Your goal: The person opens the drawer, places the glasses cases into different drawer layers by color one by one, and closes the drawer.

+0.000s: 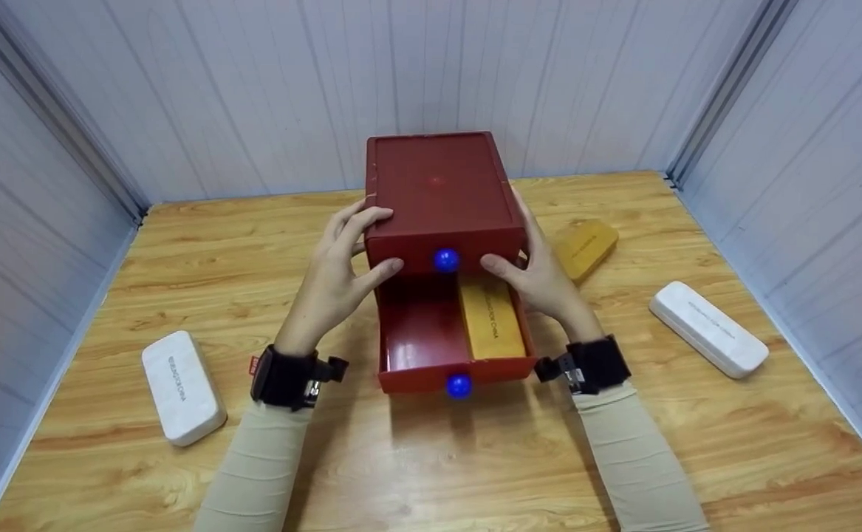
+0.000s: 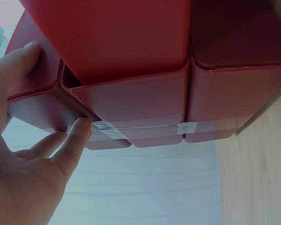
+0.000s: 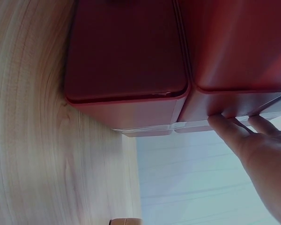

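Observation:
A red drawer box (image 1: 438, 185) with blue round knobs stands at the middle of the table, its stacked drawers held by clear tape in the wrist views. My left hand (image 1: 338, 270) holds its left side near the front, thumb on the top drawer's front. On the other side, my right hand (image 1: 545, 284) holds the box with its thumb on the same front; its fingers (image 3: 229, 131) lie against the side wall. Below the top drawer, the middle drawer (image 1: 423, 332) is pulled out. A yellow case (image 1: 493, 321) with printed lettering lies in its right half.
Another yellow case (image 1: 589, 247) lies behind my right hand. White cases lie on the wooden table (image 1: 431, 473): one white case (image 1: 183, 388) at the left, another white case (image 1: 707, 329) at the right. Pale panel walls (image 1: 253, 96) enclose the back and sides.

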The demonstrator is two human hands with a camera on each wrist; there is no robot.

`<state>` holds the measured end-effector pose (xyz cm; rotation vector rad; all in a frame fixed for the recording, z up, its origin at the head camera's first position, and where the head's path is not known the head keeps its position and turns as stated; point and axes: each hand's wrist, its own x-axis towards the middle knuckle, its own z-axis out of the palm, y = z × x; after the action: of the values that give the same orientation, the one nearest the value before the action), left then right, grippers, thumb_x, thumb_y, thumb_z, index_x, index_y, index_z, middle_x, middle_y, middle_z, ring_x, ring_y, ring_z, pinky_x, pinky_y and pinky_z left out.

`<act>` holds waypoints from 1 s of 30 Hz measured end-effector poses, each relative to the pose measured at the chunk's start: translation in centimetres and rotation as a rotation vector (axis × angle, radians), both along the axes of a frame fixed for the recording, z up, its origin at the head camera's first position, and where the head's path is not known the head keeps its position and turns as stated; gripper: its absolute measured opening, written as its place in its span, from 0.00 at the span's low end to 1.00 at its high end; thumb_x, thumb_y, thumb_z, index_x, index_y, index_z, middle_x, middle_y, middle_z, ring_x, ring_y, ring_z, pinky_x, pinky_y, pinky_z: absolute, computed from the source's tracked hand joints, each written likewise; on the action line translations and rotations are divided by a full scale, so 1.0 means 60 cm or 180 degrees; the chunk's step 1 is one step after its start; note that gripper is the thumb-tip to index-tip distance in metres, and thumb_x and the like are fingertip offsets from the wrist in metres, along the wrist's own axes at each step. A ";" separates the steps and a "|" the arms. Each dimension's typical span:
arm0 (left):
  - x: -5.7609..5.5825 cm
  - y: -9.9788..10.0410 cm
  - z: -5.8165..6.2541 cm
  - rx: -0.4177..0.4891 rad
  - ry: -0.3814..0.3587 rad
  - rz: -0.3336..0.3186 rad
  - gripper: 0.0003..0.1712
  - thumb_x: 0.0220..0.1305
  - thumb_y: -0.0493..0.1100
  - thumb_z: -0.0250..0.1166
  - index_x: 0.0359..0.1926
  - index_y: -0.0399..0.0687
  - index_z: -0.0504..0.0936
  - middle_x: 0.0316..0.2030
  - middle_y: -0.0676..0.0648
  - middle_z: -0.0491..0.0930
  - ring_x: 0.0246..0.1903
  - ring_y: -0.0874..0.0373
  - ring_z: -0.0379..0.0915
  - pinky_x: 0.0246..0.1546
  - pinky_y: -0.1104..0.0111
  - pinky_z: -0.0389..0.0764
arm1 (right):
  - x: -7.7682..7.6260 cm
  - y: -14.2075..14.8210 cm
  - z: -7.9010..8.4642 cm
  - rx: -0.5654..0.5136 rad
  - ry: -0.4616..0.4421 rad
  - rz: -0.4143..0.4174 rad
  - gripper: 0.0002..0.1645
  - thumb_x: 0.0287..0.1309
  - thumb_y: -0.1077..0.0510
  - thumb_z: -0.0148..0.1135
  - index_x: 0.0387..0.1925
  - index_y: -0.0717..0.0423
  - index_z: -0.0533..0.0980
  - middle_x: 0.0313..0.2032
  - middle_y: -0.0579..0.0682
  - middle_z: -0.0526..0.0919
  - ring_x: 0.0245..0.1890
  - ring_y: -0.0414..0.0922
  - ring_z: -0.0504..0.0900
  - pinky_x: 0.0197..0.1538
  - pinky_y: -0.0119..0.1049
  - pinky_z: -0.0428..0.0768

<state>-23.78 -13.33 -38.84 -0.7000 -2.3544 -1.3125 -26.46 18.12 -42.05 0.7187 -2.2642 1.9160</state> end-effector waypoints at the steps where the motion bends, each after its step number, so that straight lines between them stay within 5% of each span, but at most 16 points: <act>1: 0.000 -0.001 -0.001 0.0010 -0.0003 0.0006 0.35 0.66 0.46 0.77 0.72 0.56 0.76 0.77 0.43 0.62 0.73 0.50 0.67 0.63 0.62 0.82 | 0.000 -0.001 0.000 0.0017 0.0003 0.0006 0.59 0.71 0.59 0.69 0.86 0.30 0.43 0.83 0.44 0.54 0.75 0.50 0.69 0.72 0.53 0.75; 8: 0.002 -0.001 -0.003 0.0050 0.0009 0.0021 0.35 0.66 0.46 0.77 0.71 0.55 0.76 0.76 0.43 0.63 0.71 0.50 0.69 0.62 0.61 0.83 | 0.010 0.005 0.012 0.0249 0.0013 0.0018 0.58 0.71 0.53 0.70 0.86 0.27 0.43 0.84 0.43 0.52 0.77 0.51 0.67 0.74 0.56 0.72; 14: 0.001 0.006 -0.002 0.0030 0.0002 -0.0020 0.34 0.67 0.45 0.76 0.71 0.55 0.76 0.76 0.44 0.63 0.73 0.53 0.66 0.63 0.62 0.82 | 0.020 0.044 0.019 0.0578 0.0230 0.0037 0.49 0.77 0.57 0.60 0.87 0.40 0.45 0.84 0.50 0.53 0.78 0.56 0.63 0.77 0.61 0.66; 22: -0.001 0.008 -0.003 0.0042 -0.0045 -0.0013 0.34 0.67 0.45 0.76 0.72 0.55 0.75 0.76 0.44 0.62 0.74 0.52 0.65 0.64 0.61 0.81 | 0.001 0.098 0.021 0.1431 0.0294 -0.0725 0.38 0.76 0.56 0.57 0.82 0.50 0.61 0.77 0.61 0.62 0.74 0.63 0.65 0.73 0.64 0.70; 30: 0.000 0.012 -0.002 0.0077 -0.0055 -0.0022 0.34 0.66 0.44 0.76 0.71 0.55 0.75 0.76 0.43 0.62 0.73 0.53 0.65 0.64 0.62 0.81 | -0.037 0.125 -0.003 0.2589 -0.0163 -0.1319 0.44 0.76 0.38 0.57 0.83 0.49 0.57 0.81 0.67 0.48 0.79 0.73 0.49 0.74 0.77 0.54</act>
<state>-23.81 -12.59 -38.99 -0.6927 -2.3478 -1.3530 -28.68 25.65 -42.23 0.1971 -2.9130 0.8155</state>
